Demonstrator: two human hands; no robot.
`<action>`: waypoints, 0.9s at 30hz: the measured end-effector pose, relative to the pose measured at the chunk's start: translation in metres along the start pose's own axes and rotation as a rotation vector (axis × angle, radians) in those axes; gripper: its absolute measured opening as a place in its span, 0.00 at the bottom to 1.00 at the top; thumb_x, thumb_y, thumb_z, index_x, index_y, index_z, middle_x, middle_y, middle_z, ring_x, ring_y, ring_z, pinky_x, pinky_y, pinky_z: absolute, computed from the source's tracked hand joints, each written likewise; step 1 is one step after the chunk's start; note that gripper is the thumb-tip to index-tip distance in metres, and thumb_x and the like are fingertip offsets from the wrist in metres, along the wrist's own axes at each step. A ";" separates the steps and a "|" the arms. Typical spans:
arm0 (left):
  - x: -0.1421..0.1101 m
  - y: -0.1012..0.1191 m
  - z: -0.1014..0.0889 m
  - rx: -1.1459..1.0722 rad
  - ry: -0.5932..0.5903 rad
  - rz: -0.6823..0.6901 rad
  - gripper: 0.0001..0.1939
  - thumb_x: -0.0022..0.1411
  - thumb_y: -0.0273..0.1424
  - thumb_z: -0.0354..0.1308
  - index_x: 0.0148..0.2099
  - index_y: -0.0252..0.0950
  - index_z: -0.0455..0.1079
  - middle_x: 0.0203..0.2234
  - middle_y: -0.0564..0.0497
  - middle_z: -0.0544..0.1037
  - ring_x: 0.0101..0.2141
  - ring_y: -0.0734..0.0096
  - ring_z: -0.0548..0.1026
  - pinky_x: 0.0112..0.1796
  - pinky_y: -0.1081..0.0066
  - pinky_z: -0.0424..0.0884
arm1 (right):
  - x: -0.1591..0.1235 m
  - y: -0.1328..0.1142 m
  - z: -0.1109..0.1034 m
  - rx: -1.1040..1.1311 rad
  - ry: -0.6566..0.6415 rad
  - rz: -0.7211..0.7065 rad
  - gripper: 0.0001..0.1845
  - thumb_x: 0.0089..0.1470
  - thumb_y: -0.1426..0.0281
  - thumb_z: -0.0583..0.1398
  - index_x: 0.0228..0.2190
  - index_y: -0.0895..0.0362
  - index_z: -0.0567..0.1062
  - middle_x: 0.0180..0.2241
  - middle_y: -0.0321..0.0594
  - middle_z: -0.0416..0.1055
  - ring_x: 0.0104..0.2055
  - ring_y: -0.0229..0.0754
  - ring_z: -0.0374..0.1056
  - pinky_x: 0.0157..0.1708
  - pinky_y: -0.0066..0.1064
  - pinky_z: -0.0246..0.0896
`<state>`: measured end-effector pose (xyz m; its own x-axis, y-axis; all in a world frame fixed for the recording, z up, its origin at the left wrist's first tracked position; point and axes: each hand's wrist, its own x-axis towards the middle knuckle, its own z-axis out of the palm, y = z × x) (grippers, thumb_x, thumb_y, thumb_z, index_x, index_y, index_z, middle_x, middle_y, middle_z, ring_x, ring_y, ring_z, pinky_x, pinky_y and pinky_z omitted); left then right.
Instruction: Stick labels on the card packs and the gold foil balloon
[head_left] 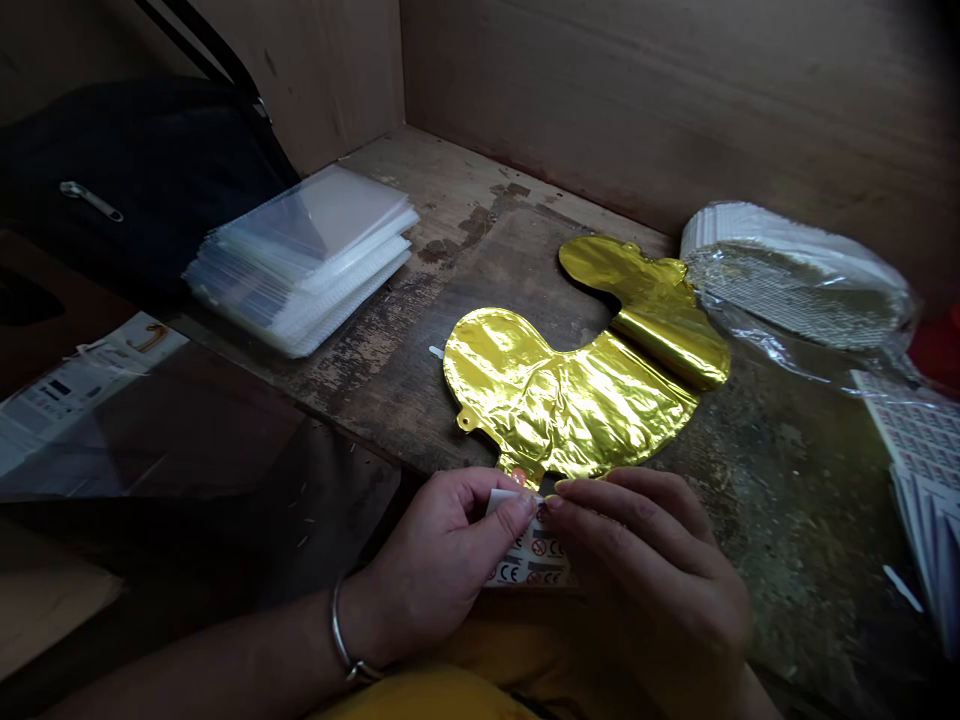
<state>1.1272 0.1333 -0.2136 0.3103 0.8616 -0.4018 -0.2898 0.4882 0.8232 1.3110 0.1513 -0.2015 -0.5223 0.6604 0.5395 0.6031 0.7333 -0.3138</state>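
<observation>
Close to the table's front edge, my left hand (457,545) is closed, its thumb pressed on the top edge of a white sticker sheet (536,565) printed with CE marks. My right hand (660,550) has its fingertips drawn together at the same sheet's upper corner; whether a single sticker is pinched there is too small to tell. Just beyond my fingers lies a flat, uninflated gold foil balloon (577,395), curved in shape. Its nearest tab, with a small reddish spot, almost meets my left fingertips.
A stack of clear plastic sleeves (315,260) is at the left, beside a dark bag (135,180). At the back right sits a plastic-wrapped white bundle (802,275). More printed sticker sheets (915,440) lie at the right edge. Printed packaging (90,400) is at lower left.
</observation>
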 end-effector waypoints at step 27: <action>-0.001 0.011 -0.011 0.563 -0.083 0.417 0.08 0.61 0.32 0.57 0.41 0.35 0.73 0.35 0.50 0.73 0.37 0.69 0.72 0.39 0.70 0.67 | 0.032 -0.001 -0.020 0.643 -0.413 0.531 0.02 0.56 0.72 0.57 0.31 0.54 0.68 0.37 0.41 0.71 0.40 0.42 0.70 0.40 0.32 0.69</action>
<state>1.1139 0.1397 -0.2086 0.3500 0.9367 0.0055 0.1058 -0.0454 0.9934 1.3061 0.1688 -0.1683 -0.5212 0.8496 -0.0813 0.4394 0.1854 -0.8789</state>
